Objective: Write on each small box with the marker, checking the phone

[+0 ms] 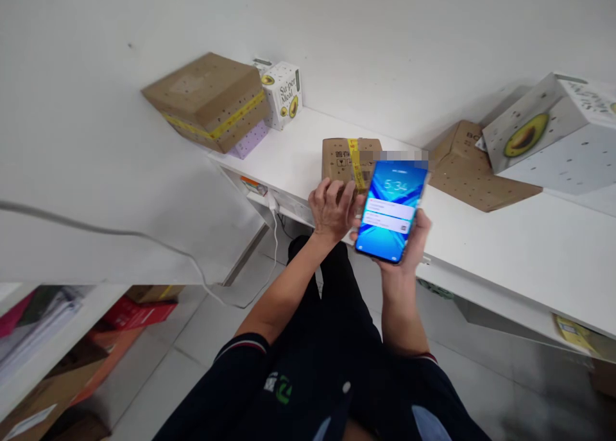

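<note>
My right hand [418, 239] grips a smartphone [392, 213] from its sides and back, with the screen facing up at me. The lit blue screen shows a clock reading 5:34 and white notification bars. My left hand [332, 213] is bent at the fingers, which are apart, at the near side of a small brown cardboard box [337, 158]. Whether the fingertips press on the box cannot be made out. Yellow tape crosses the box, which sits on the white shelf desk [481, 235]. The phone hides the box's right part.
At the left, a large brown box [206, 97] with yellow tape rests on a purple box [250, 139], beside a white avocado-print box [283, 94]. A brown box [471, 165] and another avocado-print box [543, 133] are at the right. A white cable [144, 232] hangs across the left side.
</note>
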Demonstrator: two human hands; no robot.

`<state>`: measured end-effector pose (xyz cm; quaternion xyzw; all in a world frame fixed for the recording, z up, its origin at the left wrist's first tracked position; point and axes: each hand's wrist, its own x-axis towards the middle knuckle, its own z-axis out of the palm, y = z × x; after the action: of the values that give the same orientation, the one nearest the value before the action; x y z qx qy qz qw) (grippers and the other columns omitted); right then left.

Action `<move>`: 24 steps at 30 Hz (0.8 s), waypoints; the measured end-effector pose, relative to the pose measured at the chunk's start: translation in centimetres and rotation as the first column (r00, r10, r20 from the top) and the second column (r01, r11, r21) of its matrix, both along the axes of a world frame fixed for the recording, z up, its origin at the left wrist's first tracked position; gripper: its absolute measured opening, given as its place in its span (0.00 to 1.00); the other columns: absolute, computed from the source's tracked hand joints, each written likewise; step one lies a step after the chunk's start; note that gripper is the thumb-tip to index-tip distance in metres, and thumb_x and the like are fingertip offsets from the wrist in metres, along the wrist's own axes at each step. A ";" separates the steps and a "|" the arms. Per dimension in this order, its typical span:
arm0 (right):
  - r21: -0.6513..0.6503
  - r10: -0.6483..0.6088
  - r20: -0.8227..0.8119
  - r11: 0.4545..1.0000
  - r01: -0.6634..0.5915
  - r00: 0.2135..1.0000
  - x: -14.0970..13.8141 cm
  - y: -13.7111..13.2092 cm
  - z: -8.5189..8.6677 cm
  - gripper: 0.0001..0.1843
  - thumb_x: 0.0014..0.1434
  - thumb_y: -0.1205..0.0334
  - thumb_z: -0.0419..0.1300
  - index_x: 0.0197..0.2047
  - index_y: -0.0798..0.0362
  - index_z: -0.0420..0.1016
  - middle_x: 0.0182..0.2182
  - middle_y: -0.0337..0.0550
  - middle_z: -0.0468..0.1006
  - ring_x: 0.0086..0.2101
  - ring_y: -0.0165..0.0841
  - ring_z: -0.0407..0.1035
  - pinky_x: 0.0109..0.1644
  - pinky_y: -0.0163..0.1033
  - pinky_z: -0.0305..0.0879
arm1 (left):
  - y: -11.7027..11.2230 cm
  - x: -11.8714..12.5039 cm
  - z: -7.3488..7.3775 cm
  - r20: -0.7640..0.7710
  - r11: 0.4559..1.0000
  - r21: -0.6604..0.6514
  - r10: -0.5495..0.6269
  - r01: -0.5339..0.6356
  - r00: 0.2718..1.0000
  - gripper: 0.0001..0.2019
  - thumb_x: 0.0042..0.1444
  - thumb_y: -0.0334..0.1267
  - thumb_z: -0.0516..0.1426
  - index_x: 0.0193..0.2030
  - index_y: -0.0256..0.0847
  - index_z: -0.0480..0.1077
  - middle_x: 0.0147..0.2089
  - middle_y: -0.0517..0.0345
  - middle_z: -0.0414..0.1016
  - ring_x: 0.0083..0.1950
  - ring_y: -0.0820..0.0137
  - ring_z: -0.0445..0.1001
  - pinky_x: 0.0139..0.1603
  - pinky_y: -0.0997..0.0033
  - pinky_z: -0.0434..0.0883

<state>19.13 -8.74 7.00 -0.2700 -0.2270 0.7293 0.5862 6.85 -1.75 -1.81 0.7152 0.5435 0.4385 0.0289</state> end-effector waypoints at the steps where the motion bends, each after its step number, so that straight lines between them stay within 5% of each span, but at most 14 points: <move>1: 0.022 -0.106 0.068 0.994 0.104 0.992 1.2 -0.1 -0.1 0.33 0.51 0.37 0.57 0.53 0.49 0.74 0.45 0.47 0.81 0.38 0.43 0.78 0.38 0.51 0.78 | 0.2 0.0 0.3 -0.028 1.000 0.021 0.014 -0.014 1.000 0.19 0.65 0.50 0.53 0.60 0.49 0.71 0.58 0.43 0.73 0.69 0.48 0.63 0.68 0.41 0.59; 4: 0.104 -0.449 0.362 0.890 0.443 0.817 5.7 -0.4 -1.8 0.33 0.52 0.38 0.53 0.53 0.50 0.75 0.47 0.47 0.80 0.34 0.37 0.77 0.33 0.42 0.75 | 0.1 -0.3 1.1 -0.117 0.996 0.084 0.022 -0.012 0.993 0.19 0.66 0.46 0.53 0.60 0.45 0.72 0.57 0.40 0.72 0.67 0.50 0.64 0.69 0.46 0.60; 6: 0.166 -0.548 0.630 0.787 0.594 0.550 9.0 -0.5 -3.7 0.32 0.54 0.39 0.51 0.53 0.51 0.75 0.51 0.48 0.78 0.34 0.35 0.76 0.33 0.40 0.73 | -0.1 -0.7 1.6 -0.139 0.994 0.107 0.005 0.010 0.990 0.19 0.67 0.43 0.52 0.61 0.43 0.71 0.56 0.41 0.73 0.66 0.52 0.65 0.69 0.49 0.62; 8: 0.282 -0.486 0.859 0.711 0.644 0.161 12.2 -0.5 -5.8 0.34 0.55 0.44 0.53 0.60 0.52 0.71 0.56 0.51 0.76 0.40 0.38 0.76 0.43 0.45 0.73 | -0.1 -1.3 2.2 -0.136 0.992 0.120 -0.021 0.037 0.990 0.17 0.67 0.41 0.51 0.59 0.43 0.71 0.54 0.43 0.74 0.64 0.54 0.67 0.68 0.51 0.63; 10: 0.365 -0.305 0.930 0.718 0.593 -0.204 14.7 -0.7 -7.5 0.39 0.54 0.46 0.56 0.66 0.57 0.67 0.59 0.58 0.74 0.51 0.47 0.73 0.55 0.53 0.69 | -0.1 -1.8 2.8 -0.130 0.990 0.123 -0.046 0.063 0.990 0.15 0.68 0.39 0.49 0.55 0.43 0.73 0.51 0.44 0.74 0.61 0.57 0.69 0.66 0.53 0.66; 13: 0.368 -0.058 0.840 0.791 0.489 -0.539 17.0 -1.1 -8.8 0.43 0.55 0.48 0.59 0.69 0.61 0.62 0.62 0.66 0.70 0.58 0.58 0.67 0.61 0.61 0.62 | -0.1 -2.6 3.7 -0.138 0.989 0.138 -0.041 0.060 0.990 0.13 0.69 0.38 0.49 0.48 0.42 0.74 0.46 0.46 0.74 0.56 0.58 0.71 0.60 0.56 0.69; 17: 0.254 0.128 0.748 0.851 0.460 -0.651 17.9 -1.3 -9.4 0.41 0.58 0.46 0.59 0.70 0.57 0.61 0.62 0.64 0.70 0.56 0.63 0.67 0.56 0.65 0.65 | -0.5 -4.3 4.4 -0.124 0.986 0.157 0.074 -0.054 0.990 0.08 0.67 0.40 0.53 0.44 0.41 0.72 0.44 0.46 0.73 0.50 0.57 0.70 0.55 0.55 0.69; 24: 0.119 0.198 0.791 0.878 0.463 -0.580 19.2 -1.0 -10.0 0.38 0.61 0.42 0.56 0.69 0.52 0.64 0.65 0.59 0.67 0.62 0.61 0.59 0.62 0.65 0.59 | 0.0 -8.9 2.8 -0.017 0.984 0.034 0.175 -0.175 0.984 0.06 0.65 0.42 0.56 0.40 0.43 0.67 0.41 0.50 0.73 0.46 0.59 0.71 0.50 0.58 0.70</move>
<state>38.29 -9.70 -2.95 -0.8973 -0.4269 0.0186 0.1109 -2.02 -1.78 0.95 0.6693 0.5974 0.4409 -0.0267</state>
